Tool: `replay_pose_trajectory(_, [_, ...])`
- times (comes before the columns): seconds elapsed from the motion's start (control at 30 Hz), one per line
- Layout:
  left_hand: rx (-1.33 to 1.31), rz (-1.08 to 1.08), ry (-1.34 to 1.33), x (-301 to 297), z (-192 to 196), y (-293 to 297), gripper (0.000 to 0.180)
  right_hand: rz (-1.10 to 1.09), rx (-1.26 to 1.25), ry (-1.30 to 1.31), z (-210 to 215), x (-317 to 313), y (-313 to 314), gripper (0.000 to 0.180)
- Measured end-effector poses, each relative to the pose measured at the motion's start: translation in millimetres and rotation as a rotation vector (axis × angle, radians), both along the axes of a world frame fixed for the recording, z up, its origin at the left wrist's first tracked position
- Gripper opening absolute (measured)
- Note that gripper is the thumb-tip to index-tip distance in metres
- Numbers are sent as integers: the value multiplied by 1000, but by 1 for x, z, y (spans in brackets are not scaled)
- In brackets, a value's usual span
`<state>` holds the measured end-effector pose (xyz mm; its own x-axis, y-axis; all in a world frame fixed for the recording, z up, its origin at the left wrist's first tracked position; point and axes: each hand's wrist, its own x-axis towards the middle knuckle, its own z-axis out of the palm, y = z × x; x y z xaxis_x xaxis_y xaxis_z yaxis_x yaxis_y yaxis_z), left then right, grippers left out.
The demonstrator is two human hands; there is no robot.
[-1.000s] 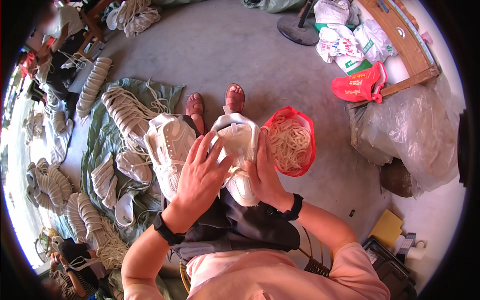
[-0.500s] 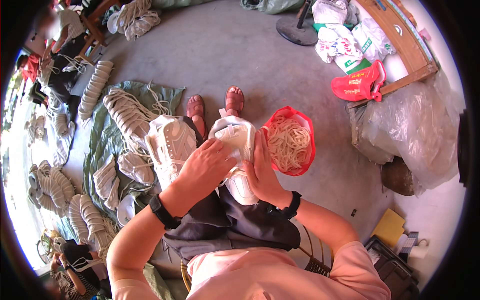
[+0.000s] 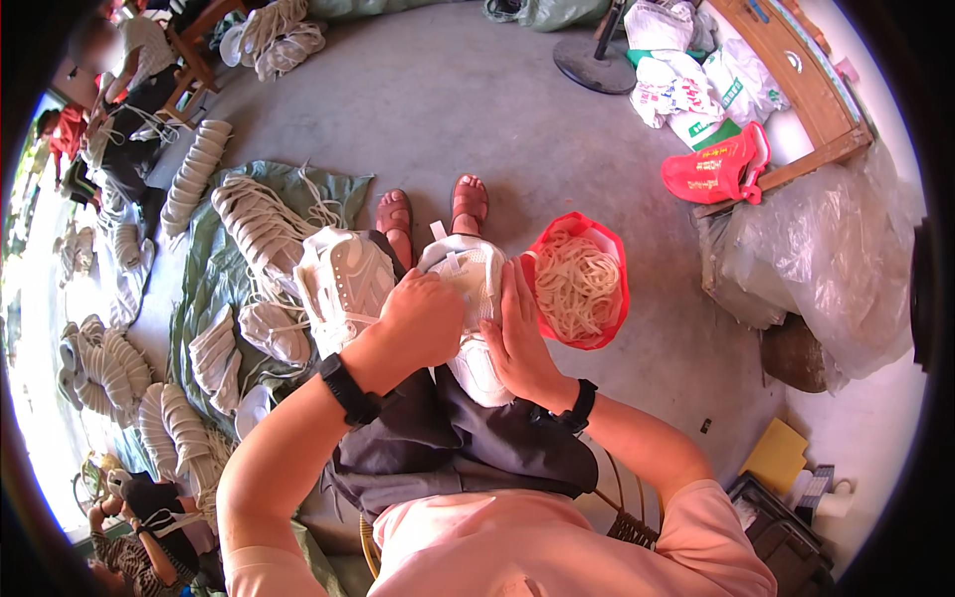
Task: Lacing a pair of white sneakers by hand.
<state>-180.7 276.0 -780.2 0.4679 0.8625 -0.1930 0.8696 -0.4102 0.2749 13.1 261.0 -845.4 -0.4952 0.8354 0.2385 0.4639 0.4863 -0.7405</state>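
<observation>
Over the lap (image 3: 468,453), the shoe (image 3: 480,376) lies lengthwise, toe bodyward — right grip (image 3: 519,338) holding it, left grip (image 3: 426,316) unclear.

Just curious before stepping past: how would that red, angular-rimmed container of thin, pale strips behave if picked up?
The red container probably feels light for its size: only thin, pale strips show inside. These look limp and looped, so they'd likely flop and tangle.

White shoe (image 3: 481,297), opening upward, just right of another white shoe (image 3: 346,279) with visible eyelets.
</observation>
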Motion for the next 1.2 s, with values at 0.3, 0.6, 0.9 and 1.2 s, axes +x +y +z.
replay_pose_trajectory(0.3, [-116,91,63,19,5,5,20,-5,1,-21,3,1,-3,75])
replay_pose_trajectory(0.6, [-166,85,176,31,6,-4,23,-8,8,-33,10,4,-18,76])
replay_pose_trajectory(0.9, [-116,101,216,39,9,-19,26,-14,43,-54,14,9,-28,78])
replay_pose_trajectory(1.2, [-9,136,168,45,16,-38,20,-32,60,-92,17,12,-38,77])
